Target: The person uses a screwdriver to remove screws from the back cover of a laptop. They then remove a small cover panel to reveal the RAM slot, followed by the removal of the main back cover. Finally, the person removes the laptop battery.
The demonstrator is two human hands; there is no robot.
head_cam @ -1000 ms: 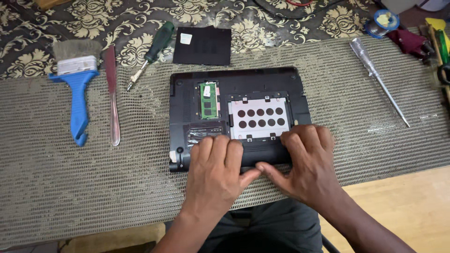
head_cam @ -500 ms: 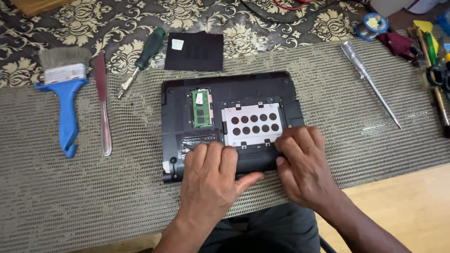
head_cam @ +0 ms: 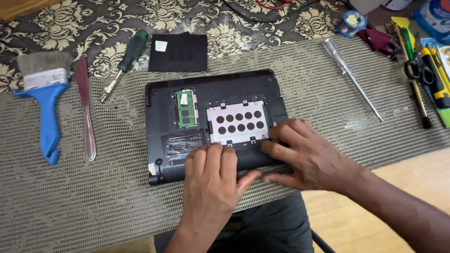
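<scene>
Black laptop [head_cam: 215,93] base, white-stickered cover panel [head_cam: 178,52] beyond, left hand [head_cam: 213,175] and right hand [head_cam: 307,157] spread flat on it.

Small pale square label [head_cam: 161,45] on the black cover panel, near its upper left corner. White sticker [head_cam: 184,99] on the green memory module inside the opened laptop. Glossy dark rectangular label [head_cam: 183,145] just below that module, left of the perforated silver plate.

Matt black plastic laptop [head_cam: 164,117] w/ shiny metal drive plate [head_cam: 238,122], on rough woven mat [head_cam: 70,206].
</scene>
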